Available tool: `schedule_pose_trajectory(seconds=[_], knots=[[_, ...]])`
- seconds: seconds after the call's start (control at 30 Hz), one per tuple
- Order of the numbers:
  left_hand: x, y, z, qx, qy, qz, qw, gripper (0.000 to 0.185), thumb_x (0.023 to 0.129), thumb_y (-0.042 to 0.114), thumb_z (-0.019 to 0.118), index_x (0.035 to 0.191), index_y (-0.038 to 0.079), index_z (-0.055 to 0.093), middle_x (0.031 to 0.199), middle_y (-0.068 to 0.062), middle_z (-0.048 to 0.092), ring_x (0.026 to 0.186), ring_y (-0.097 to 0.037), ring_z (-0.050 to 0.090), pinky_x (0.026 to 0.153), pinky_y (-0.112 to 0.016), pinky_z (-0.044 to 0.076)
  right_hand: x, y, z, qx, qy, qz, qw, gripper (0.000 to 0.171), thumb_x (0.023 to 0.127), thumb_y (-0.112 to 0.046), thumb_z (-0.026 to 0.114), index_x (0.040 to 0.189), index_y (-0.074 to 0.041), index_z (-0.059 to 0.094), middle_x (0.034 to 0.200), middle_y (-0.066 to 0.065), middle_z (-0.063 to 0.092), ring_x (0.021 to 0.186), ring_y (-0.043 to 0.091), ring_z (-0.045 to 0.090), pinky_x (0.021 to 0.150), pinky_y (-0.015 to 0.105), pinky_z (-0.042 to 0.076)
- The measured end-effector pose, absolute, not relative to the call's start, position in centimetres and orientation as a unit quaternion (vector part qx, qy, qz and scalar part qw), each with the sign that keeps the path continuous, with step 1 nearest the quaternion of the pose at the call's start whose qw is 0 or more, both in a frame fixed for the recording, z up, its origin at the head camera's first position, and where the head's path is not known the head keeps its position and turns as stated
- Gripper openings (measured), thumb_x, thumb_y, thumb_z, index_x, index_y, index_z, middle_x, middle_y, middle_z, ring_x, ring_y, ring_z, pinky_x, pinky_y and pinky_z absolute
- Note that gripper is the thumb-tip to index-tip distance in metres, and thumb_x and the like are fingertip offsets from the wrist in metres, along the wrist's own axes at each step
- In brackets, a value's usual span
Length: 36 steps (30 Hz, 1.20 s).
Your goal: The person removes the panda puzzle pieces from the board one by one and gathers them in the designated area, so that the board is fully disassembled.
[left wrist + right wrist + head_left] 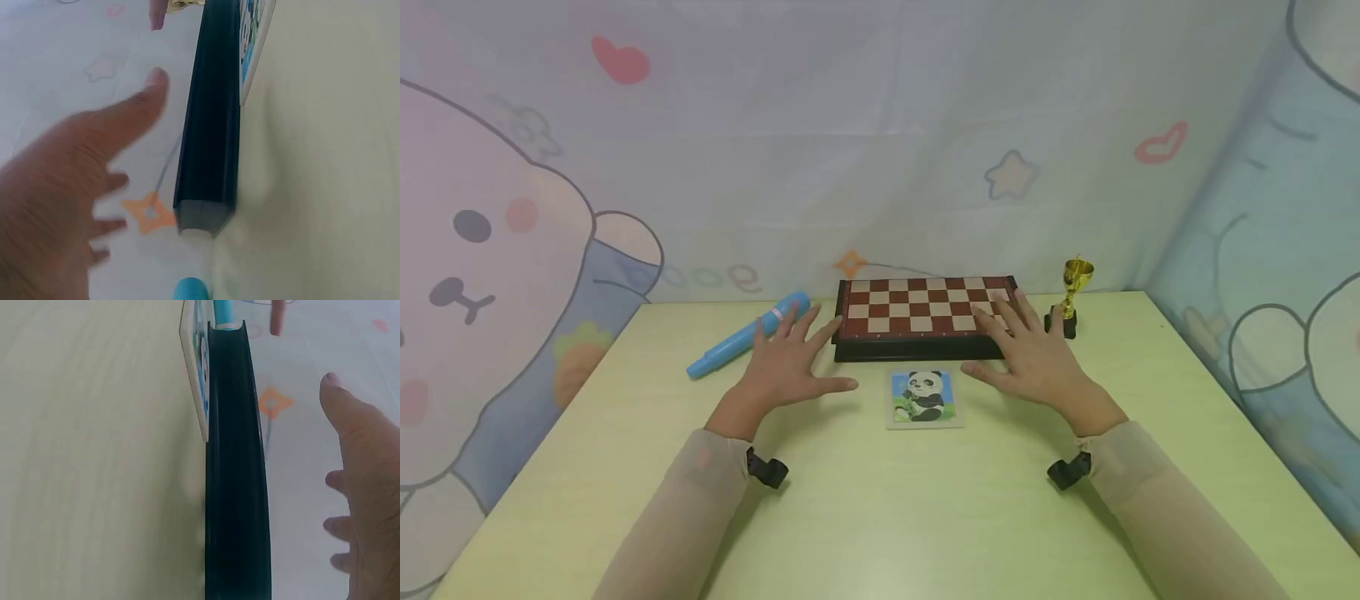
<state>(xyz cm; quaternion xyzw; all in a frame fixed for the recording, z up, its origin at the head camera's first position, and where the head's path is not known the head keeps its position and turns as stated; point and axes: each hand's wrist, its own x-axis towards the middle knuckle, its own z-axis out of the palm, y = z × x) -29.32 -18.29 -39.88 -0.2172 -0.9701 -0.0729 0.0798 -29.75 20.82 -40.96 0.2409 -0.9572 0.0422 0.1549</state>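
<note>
A folded chessboard [927, 321] lies near the counter's [865, 517] far edge. Both hands, left hand [790, 367] and right hand [1033, 354], spread wide, flank its ends, holding nothing. A panda card [923, 398] lies just before it; a blue tube [748, 333] and gold trophy [1072, 293] sit beside.

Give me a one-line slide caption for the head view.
Both open hands, left hand and right hand, reach toward a folded chessboard behind a panda card.

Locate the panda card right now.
Head view: the panda card lies flat on the table, centre, just in front of the chessboard, between the two hands.
</note>
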Motion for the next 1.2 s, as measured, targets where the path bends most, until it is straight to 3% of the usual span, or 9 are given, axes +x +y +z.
schedule_pose_trajectory(seconds=[0.1, 0.2, 0.3, 0.37, 0.57, 0.73, 0.97, 1.2], knots=[[-29.3, -17.4, -40.2, -0.277, -0.939, -0.192, 0.061, 0.083, 0.088, 0.074, 0.057, 0.156, 0.031, 0.037, 0.159, 0.000, 0.035, 0.145, -0.028, 0.034, 0.114, -0.061, 0.030, -29.6, 19.7, -41.4, 0.309, -0.926, 0.163, 0.145, 0.078, 0.097, -0.060, 0.055, 0.158, -0.018, 0.033, 0.161, 0.011, 0.032, 0.149, 0.034, 0.024, 0.114, 0.068, 0.022], [-29.2, -16.0, -40.9, -0.318, -0.907, -0.276, -0.005, 0.073, 0.092, 0.062, 0.063, 0.151, 0.024, 0.046, 0.149, 0.003, 0.047, 0.134, -0.023, 0.048, 0.107, -0.050, 0.042, -29.5, 17.8, -42.6, 0.386, -0.874, 0.279, 0.094, 0.060, 0.101, -0.040, 0.061, 0.151, -0.012, 0.044, 0.151, 0.008, 0.045, 0.139, 0.029, 0.042, 0.110, 0.055, 0.038], [-29.1, -14.8, -42.2, -0.334, -0.905, -0.257, -0.060, 0.077, 0.091, 0.065, 0.062, 0.151, 0.019, 0.047, 0.149, 0.000, 0.048, 0.137, -0.023, 0.045, 0.110, -0.048, 0.040, -29.5, 16.1, -44.0, 0.407, -0.855, 0.318, 0.046, 0.049, 0.102, -0.034, 0.060, 0.145, -0.011, 0.050, 0.141, 0.007, 0.054, 0.128, 0.026, 0.052, 0.104, 0.050, 0.045], [-29.1, -14.2, -43.0, -0.338, -0.909, -0.231, -0.079, 0.084, 0.088, 0.068, 0.063, 0.154, 0.018, 0.043, 0.155, -0.004, 0.042, 0.143, -0.025, 0.038, 0.114, -0.048, 0.035, -29.8, 15.3, -44.8, 0.396, -0.862, 0.314, 0.035, 0.047, 0.102, -0.036, 0.060, 0.142, -0.012, 0.053, 0.137, 0.006, 0.057, 0.124, 0.023, 0.055, 0.103, 0.048, 0.046], [-29.2, -13.7, -44.6, -0.335, -0.908, -0.240, -0.073, 0.095, 0.085, 0.066, 0.069, 0.159, 0.022, 0.031, 0.165, -0.005, 0.024, 0.151, -0.027, 0.020, 0.118, -0.051, 0.027, -30.6, 14.1, -45.7, 0.365, -0.877, 0.314, 0.018, 0.046, 0.101, -0.036, 0.062, 0.140, -0.014, 0.056, 0.136, 0.002, 0.057, 0.124, 0.019, 0.053, 0.106, 0.046, 0.044], [-29.7, -13.9, -46.0, -0.349, -0.911, -0.215, -0.046, 0.097, 0.085, 0.071, 0.063, 0.159, 0.018, 0.031, 0.164, -0.003, 0.028, 0.151, -0.026, 0.021, 0.120, -0.047, 0.023, -31.1, 13.5, -46.2, 0.378, -0.869, 0.318, 0.030, 0.039, 0.100, -0.029, 0.064, 0.133, -0.009, 0.061, 0.133, 0.004, 0.059, 0.123, 0.020, 0.053, 0.106, 0.045, 0.044], [-29.6, -13.9, -46.4, -0.336, -0.918, -0.207, -0.037, 0.101, 0.080, 0.079, 0.062, 0.158, 0.021, 0.034, 0.160, 0.002, 0.035, 0.149, -0.021, 0.025, 0.120, -0.043, 0.024, -31.3, 13.0, -46.3, 0.364, -0.867, 0.338, 0.037, 0.024, 0.101, -0.021, 0.061, 0.122, -0.010, 0.068, 0.128, 0.003, 0.062, 0.121, 0.022, 0.054, 0.102, 0.046, 0.046], [-29.4, -14.0, -46.3, -0.332, -0.917, -0.219, -0.035, 0.103, 0.076, 0.081, 0.064, 0.156, 0.022, 0.039, 0.157, 0.005, 0.040, 0.147, -0.018, 0.030, 0.119, -0.042, 0.027, -31.6, 12.8, -45.9, 0.356, -0.868, 0.345, 0.011, 0.025, 0.103, -0.019, 0.058, 0.120, -0.010, 0.075, 0.132, 0.008, 0.062, 0.128, 0.031, 0.052, 0.106, 0.053, 0.043]])
